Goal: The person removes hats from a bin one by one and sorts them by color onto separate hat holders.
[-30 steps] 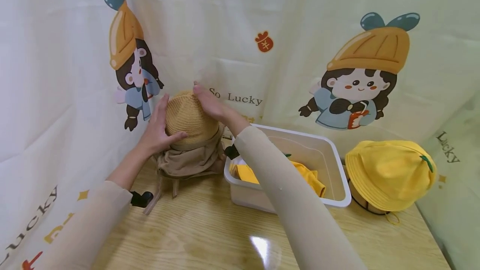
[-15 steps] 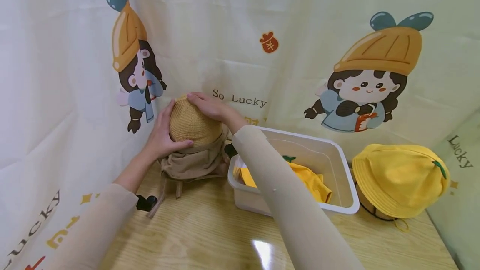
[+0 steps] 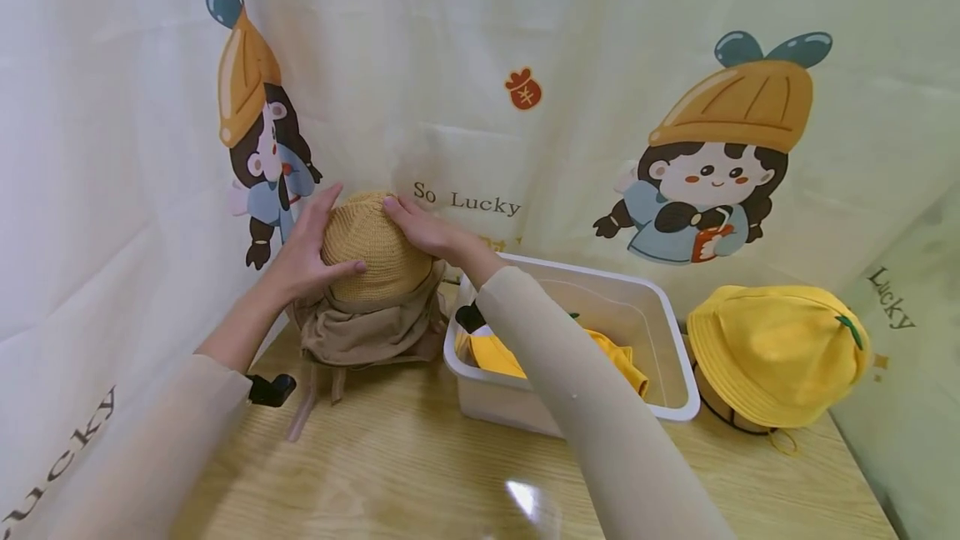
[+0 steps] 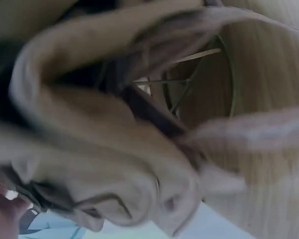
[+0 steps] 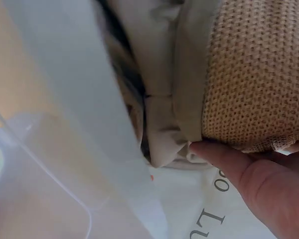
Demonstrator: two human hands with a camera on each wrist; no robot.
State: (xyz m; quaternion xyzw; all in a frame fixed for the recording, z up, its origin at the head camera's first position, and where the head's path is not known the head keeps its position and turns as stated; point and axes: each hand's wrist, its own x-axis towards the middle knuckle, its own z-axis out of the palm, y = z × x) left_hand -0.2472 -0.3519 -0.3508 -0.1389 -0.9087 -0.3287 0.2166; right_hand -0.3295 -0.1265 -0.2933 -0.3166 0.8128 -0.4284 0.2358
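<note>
In the head view a hat point(image 3: 372, 246) with a woven straw crown and a drooping brown cloth brim point(image 3: 371, 332) stands at the back left, cloth ties hanging from it. My left hand point(image 3: 303, 248) lies along the crown's left side, fingers pointing up and thumb extended across the front. Against the crown's upper right rests my right hand point(image 3: 427, 230). The right wrist view shows its thumb point(image 5: 224, 157) at the seam between straw and cloth, other fingers mostly hidden. Under the brim in the left wrist view is a thin wire ring point(image 4: 232, 74).
A white plastic bin point(image 3: 678, 357) right of the hat holds folded yellow cloth point(image 3: 618, 361), partly covered by my right sleeve. Farther right, a yellow bucket hat point(image 3: 780, 352) sits on a stand. Printed curtain point(image 3: 450, 40) encloses the wooden table point(image 3: 390, 473) behind and at the sides.
My left fingers have spread away from the crown after cupping it more closely half a second ago. My right hand has shifted slightly over the top right. The hat stays in place.
</note>
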